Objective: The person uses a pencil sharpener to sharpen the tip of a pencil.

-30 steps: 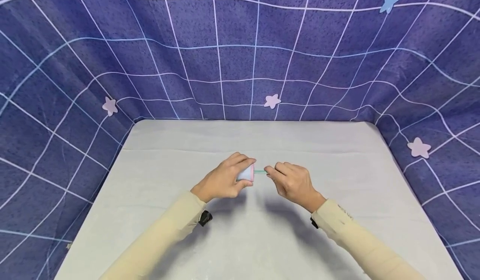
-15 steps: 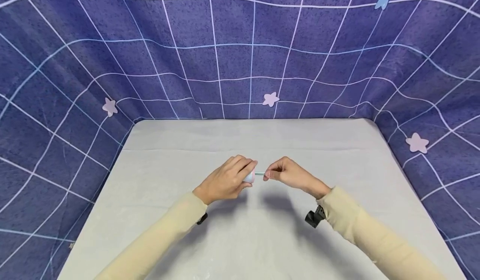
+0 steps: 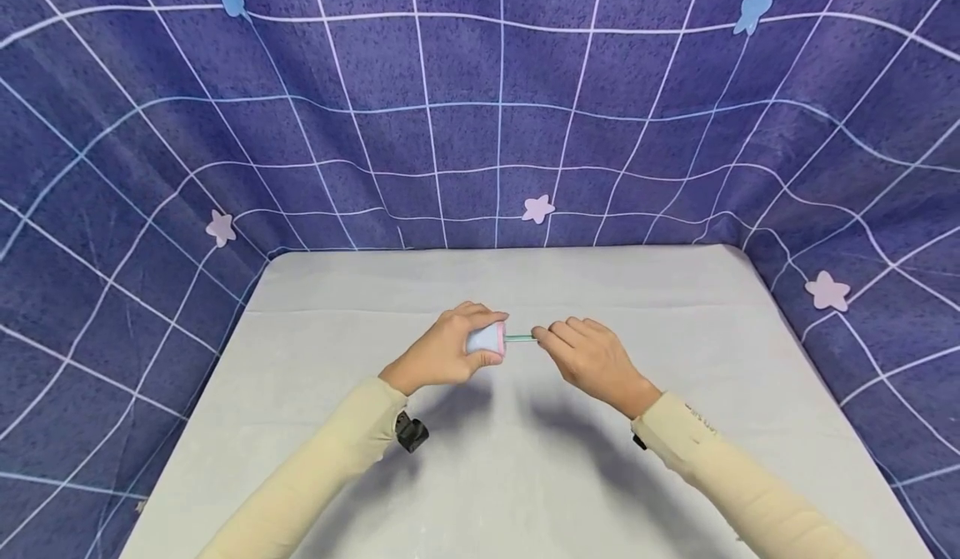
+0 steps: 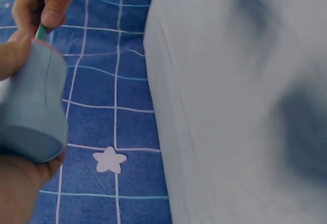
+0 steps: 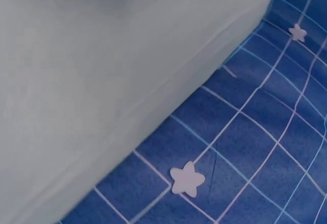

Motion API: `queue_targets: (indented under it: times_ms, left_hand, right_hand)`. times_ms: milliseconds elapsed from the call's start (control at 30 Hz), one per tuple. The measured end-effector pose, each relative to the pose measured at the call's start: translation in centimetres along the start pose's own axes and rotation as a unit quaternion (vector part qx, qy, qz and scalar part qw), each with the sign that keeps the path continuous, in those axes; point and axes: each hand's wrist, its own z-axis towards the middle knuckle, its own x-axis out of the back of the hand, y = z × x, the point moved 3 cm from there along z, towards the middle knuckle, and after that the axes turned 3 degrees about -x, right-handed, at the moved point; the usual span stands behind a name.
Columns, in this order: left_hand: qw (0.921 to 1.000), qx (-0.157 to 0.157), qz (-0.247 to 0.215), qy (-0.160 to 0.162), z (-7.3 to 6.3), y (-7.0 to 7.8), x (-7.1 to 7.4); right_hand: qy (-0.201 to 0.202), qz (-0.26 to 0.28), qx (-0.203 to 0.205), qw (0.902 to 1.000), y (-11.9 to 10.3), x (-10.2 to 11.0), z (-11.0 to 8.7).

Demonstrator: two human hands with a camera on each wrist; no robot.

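My left hand grips a light blue pencil sharpener with a pink rim, holding it on its side above the table. In the left wrist view the waisted body of the sharpener fills the left edge, its flat base turned toward the camera. A thin green pencil runs from the pink end to my right hand, whose fingers pinch it. The pencil's other end is hidden inside the sharpener. Only the table and curtain show in the right wrist view.
A white-covered table lies beneath both hands, which cast shadows on it. A purple-blue curtain with grid lines and stars rises behind the table and along both sides.
My right hand turned over half a second ago, then turned back, still pinching the pencil. My left hand tilted slightly and keeps its grip on the sharpener.
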Motion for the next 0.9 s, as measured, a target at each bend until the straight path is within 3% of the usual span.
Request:
queue_targets:
  times_ms: [133, 233, 300, 367, 400, 433, 467, 500, 533, 633, 667, 700, 733, 767, 800, 833, 900]
  left_hand:
    - [0.9985, 0.024, -0.045, -0.019, -0.4, -0.1, -0.1]
    - [0.9983, 0.024, -0.047, -0.023, -0.8, 0.2, -0.3]
    - [0.9995, 0.004, -0.027, -0.019, -1.1, 0.5, -0.6]
    - [0.9993, -0.037, 0.007, -0.006, -1.4, 0.8, -0.9]
    - [0.9975, -0.064, 0.029, 0.005, -1.6, 0.9, -1.1]
    - [0.9939, -0.095, 0.053, 0.018, -1.8, 1.1, -1.2]
    - [0.9883, -0.126, 0.079, 0.031, -1.9, 1.3, -1.4]
    - [0.9798, -0.159, 0.113, 0.045, -2.1, 1.4, -1.6]
    - [0.9694, -0.188, 0.147, 0.059, -2.3, 1.6, -1.7]
    - [0.9283, -0.262, 0.245, 0.098, -2.9, 1.8, -2.4]
    - [0.9155, -0.278, 0.270, 0.107, -3.1, 1.8, -2.7]
    - [0.9055, -0.289, 0.289, 0.114, -3.3, 1.8, -2.9]
    - [0.8994, -0.294, 0.300, 0.121, -3.4, 1.7, -3.1]
    - [0.8960, -0.294, 0.309, 0.124, -3.4, 1.7, -3.1]
    - [0.8945, -0.291, 0.316, 0.125, -3.4, 1.6, -3.2]
    - [0.8969, -0.283, 0.317, 0.123, -3.4, 1.6, -3.1]
    - [0.9048, -0.264, 0.313, 0.116, -3.1, 1.5, -2.8]
  right_hand:
    - [0.074, -0.043, 0.041, 0.9955, -0.4, -0.2, 0.0]
    - [0.082, -0.031, 0.036, 0.9955, -1.0, -0.2, -0.1]
    - [0.055, 0.012, 0.004, 0.9984, -1.6, 0.2, -0.1]
    - [-0.001, 0.080, -0.055, 0.9953, -2.1, 0.8, 0.0]
    - [-0.037, 0.119, -0.097, 0.9874, -2.3, 1.2, 0.2]
    - [-0.082, 0.165, -0.147, 0.9720, -2.4, 1.6, 0.3]
    - [-0.131, 0.210, -0.201, 0.9476, -2.3, 1.8, 0.5]
    - [-0.179, 0.265, -0.259, 0.9113, -2.3, 2.0, 0.7]
    - [-0.228, 0.321, -0.316, 0.8631, -2.1, 2.1, 0.8]
    - [-0.332, 0.448, -0.461, 0.6908, -1.7, 1.8, 0.7]
    - [-0.353, 0.473, -0.484, 0.6457, -1.6, 1.7, 0.7]
    - [-0.367, 0.492, -0.498, 0.6132, -1.6, 1.5, 0.6]
    - [-0.377, 0.499, -0.499, 0.6001, -1.5, 1.4, 0.5]
    - [-0.380, 0.495, -0.493, 0.6066, -1.5, 1.2, 0.5]
    - [-0.378, 0.480, -0.482, 0.6274, -1.5, 1.1, 0.5]
    - [-0.369, 0.461, -0.466, 0.6588, -1.5, 1.0, 0.5]
    - [-0.332, 0.402, -0.423, 0.7409, -1.5, 1.0, 0.6]
